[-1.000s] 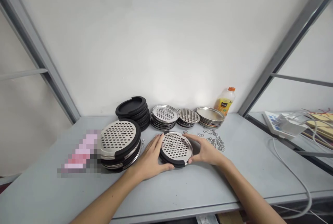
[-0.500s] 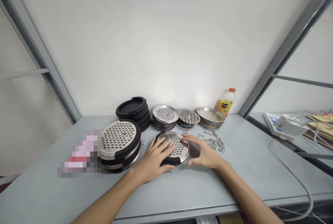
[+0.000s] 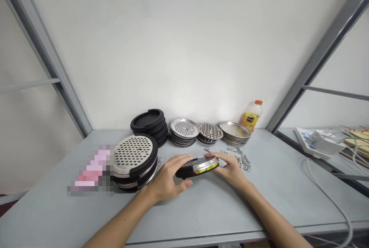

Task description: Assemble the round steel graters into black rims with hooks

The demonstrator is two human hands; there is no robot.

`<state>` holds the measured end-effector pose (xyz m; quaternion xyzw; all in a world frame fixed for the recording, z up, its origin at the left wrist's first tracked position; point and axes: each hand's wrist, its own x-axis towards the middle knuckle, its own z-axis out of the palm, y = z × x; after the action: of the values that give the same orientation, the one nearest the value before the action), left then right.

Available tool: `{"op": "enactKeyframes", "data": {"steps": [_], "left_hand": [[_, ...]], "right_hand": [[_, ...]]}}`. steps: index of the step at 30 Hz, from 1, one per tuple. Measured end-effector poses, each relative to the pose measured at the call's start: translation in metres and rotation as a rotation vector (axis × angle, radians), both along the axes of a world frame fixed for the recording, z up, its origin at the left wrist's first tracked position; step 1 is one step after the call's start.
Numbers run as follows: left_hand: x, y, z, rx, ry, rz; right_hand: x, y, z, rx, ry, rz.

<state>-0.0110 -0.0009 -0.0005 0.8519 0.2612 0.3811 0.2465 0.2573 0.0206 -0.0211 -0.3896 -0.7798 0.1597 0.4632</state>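
A round grater (image 3: 203, 166) with a shiny metal side, a black rim and a strip of yellow, green and red along its lower edge is tilted up off the table. My right hand (image 3: 230, 167) is closed on its right edge, fingers over the top and thumb below. My left hand (image 3: 170, 175) curls round its left end; the thumb stands a little apart below, and the far fingertips are hidden. To the left is a stack of similar graters (image 3: 134, 155) with black rims, the top one showing its holed metal face.
Along the wall stand black plastic rings (image 3: 148, 121), perforated metal discs (image 3: 184, 129), smaller grater discs (image 3: 210, 132), metal plates (image 3: 235, 130) and a juice bottle (image 3: 252, 116). Small metal clips (image 3: 245, 161) lie beyond my right hand. A white cable (image 3: 325, 194) trails at right; a blurred pink patch (image 3: 92, 167) is at left.
The grater lay flat with its holed face up under my hands. Now it is raised and tilted, its edge towards me, and my right hand has closed on its right side.
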Motion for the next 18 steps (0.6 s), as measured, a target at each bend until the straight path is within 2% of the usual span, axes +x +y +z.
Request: {"op": "enactKeyframes", "data": {"steps": [6,9,14,18], "left_hand": [[0.003,0.0,-0.002,0.254,0.082,-0.015],[0.002,0.002,-0.004,0.249,0.087,-0.07],[-0.003,0.005,-0.007,0.139,0.052,-0.078],[-0.004,0.007,-0.007,0.148,0.084,0.048]], "right_hand": [[-0.007,-0.001,-0.001,0.307,-0.105,-0.009],[-0.009,-0.001,-0.002,0.412,-0.142,-0.015],[-0.002,0.001,-0.006,0.281,-0.186,-0.05],[0.001,0.002,-0.007,0.244,-0.174,-0.006]]}}
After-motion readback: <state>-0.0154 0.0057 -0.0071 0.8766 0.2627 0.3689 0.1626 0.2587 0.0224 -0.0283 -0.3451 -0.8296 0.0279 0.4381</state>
